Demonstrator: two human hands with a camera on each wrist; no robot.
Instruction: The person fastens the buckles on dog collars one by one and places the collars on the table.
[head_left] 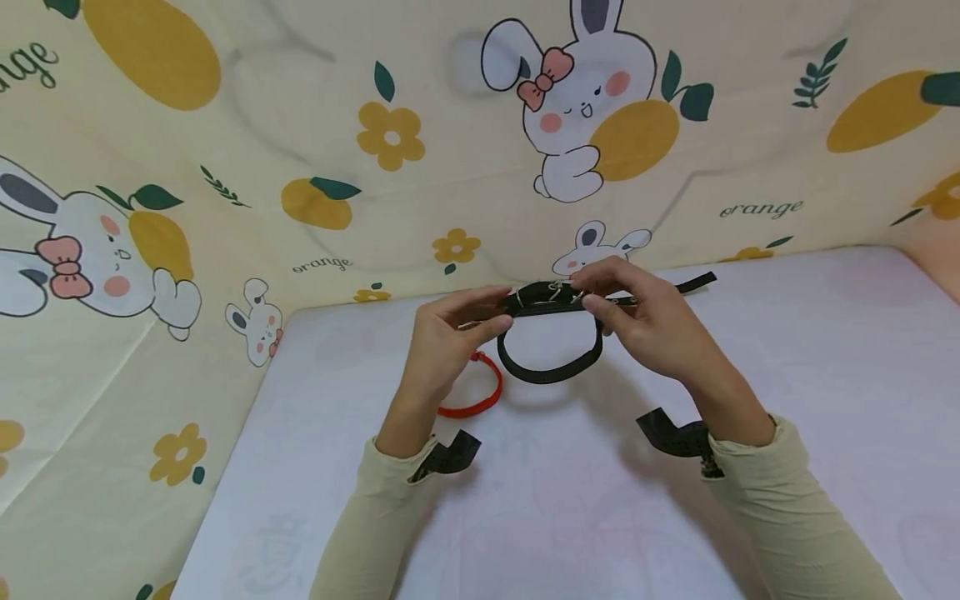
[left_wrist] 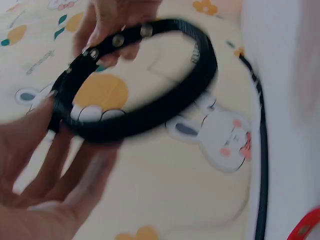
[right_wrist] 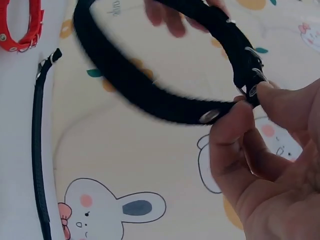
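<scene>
A black collar with metal eyelets and a buckle is bent into a loop and held above the table between both hands. My left hand pinches its left side between thumb and fingers. My right hand pinches the collar at the buckle end, with thumb and index finger by an eyelet and metal rings in the right wrist view. Parts of the loop are blurred in both wrist views. A red collar, also closed in a loop, lies on the table beside my left hand, which partly covers it.
Behind the hands, a thin black strap lies along the back of the white table. A cream cloth printed with rabbits and oranges hangs behind and at the left. Black tabs stick out from both sleeve cuffs.
</scene>
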